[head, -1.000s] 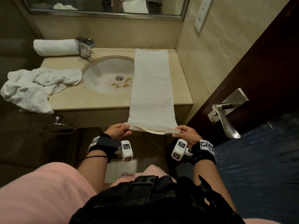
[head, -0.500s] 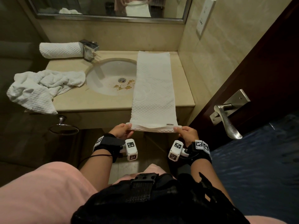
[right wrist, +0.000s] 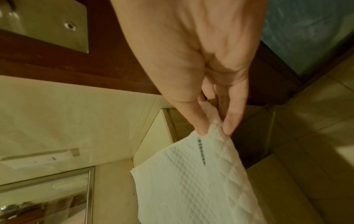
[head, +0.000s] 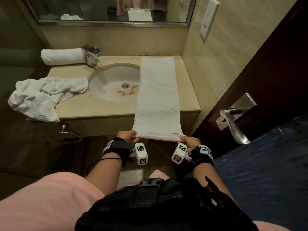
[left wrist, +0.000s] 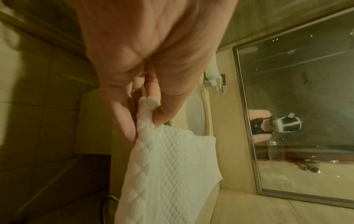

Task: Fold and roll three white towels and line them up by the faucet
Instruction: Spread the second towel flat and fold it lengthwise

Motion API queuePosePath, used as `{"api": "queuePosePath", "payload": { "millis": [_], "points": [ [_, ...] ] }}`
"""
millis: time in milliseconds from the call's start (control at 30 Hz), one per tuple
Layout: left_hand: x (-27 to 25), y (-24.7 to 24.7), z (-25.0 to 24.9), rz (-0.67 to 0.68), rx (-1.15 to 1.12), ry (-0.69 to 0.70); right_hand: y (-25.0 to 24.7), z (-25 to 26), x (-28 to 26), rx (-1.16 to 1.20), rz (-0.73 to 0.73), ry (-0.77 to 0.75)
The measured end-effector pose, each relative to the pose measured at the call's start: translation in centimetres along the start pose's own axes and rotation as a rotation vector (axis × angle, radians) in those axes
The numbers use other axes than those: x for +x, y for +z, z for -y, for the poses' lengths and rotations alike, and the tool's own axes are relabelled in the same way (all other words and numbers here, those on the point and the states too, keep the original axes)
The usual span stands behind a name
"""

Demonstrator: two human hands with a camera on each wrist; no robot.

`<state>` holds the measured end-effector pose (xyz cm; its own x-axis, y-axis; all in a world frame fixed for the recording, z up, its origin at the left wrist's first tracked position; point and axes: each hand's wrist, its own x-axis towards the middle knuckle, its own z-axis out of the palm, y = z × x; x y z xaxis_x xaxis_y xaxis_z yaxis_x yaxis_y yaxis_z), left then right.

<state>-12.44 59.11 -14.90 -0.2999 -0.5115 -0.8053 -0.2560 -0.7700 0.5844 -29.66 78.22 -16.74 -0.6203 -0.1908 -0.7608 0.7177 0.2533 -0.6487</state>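
Three towels point(head: 157, 97); two hands point(head: 128, 136) gripping.

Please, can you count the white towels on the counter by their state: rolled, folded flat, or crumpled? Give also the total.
Rolled towel, left of the faucet: 1
Folded towel, a long strip; left hand and right hand pinch its near corners: 1
Crumpled towel, at the counter's left edge: 1
Total: 3 towels
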Motion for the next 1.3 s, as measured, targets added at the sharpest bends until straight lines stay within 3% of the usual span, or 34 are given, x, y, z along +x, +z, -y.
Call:
{"api": "queuePosePath", "payload": {
  "millis": [267, 433, 800, 900, 1000, 1100, 1300],
  "points": [
    [0.4, -0.5, -0.3, -0.022, 0.338, 0.067, 1.3, -0.2, 0.0, -0.039, -0.121, -0.143],
    [0.0, -0.3, -0.9, 0.11, 0.403, 0.049, 1.5, 1.1, 0.0, -0.185, 0.013, -0.172],
    [0.8, -0.9, -4.4, 0.212, 0.46, -0.045, 1.3, 3.9, 0.6, -0.474, 0.185, -0.146],
    [0.7, -1.1, -5.1, 0.281, 0.457, -0.083, 0.9, 3.9, 0.9, -0.428, 0.252, -0.177],
    [1.0, -0.8, -5.3, 0.279, 0.467, -0.065, 0.3, 3.8, 0.7, -0.342, 0.391, -0.218],
    [1.3, -1.1, -5.2, 0.248, 0.449, -0.096, -0.7, 3.7, 0.4, -0.436, 0.526, -0.266],
    [1.8, -1.4, -5.1, 0.299, 0.431, -0.169, -1.0, 3.2, 0.9, -0.458, 0.489, -0.401]
  ]
}}
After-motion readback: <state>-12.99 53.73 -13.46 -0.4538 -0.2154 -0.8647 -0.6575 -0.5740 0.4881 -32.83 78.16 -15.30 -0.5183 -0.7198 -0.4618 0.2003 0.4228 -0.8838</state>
